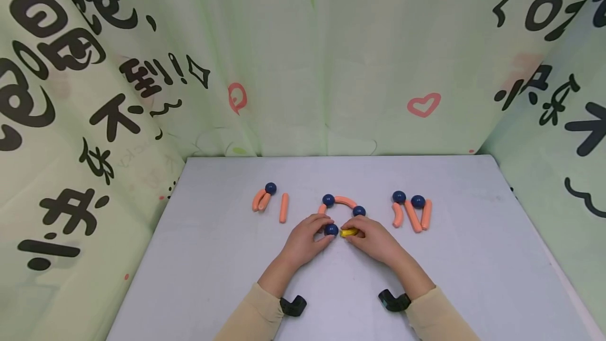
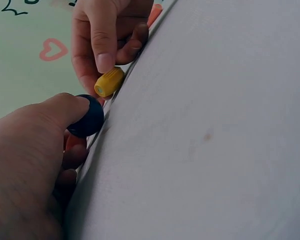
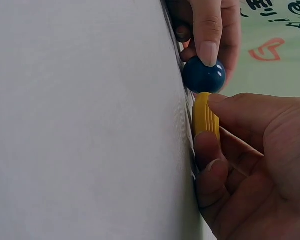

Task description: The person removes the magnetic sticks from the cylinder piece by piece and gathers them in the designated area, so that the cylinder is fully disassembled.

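Observation:
My left hand (image 1: 305, 239) pinches a dark blue ball (image 1: 331, 230) between thumb and fingers, low at the table. Facing it, my right hand (image 1: 371, 237) pinches a short ribbed yellow rod (image 1: 349, 232) whose end points at the ball. In the right wrist view the yellow rod (image 3: 206, 116) appears to touch or nearly touch the blue ball (image 3: 204, 75). Just behind both hands lies a curved orange rod (image 1: 345, 201) between two other blue balls (image 1: 329, 200). Another orange rod (image 1: 322, 209) runs toward my left fingers, which partly hide it.
At the left are a blue ball with two orange rods (image 1: 261, 200) and a loose straight orange rod (image 1: 284, 208). Further right lie two blue balls with several orange rods (image 1: 413, 217). A printed curtain (image 1: 331, 67) surrounds the white table (image 1: 473, 257) at the back and sides.

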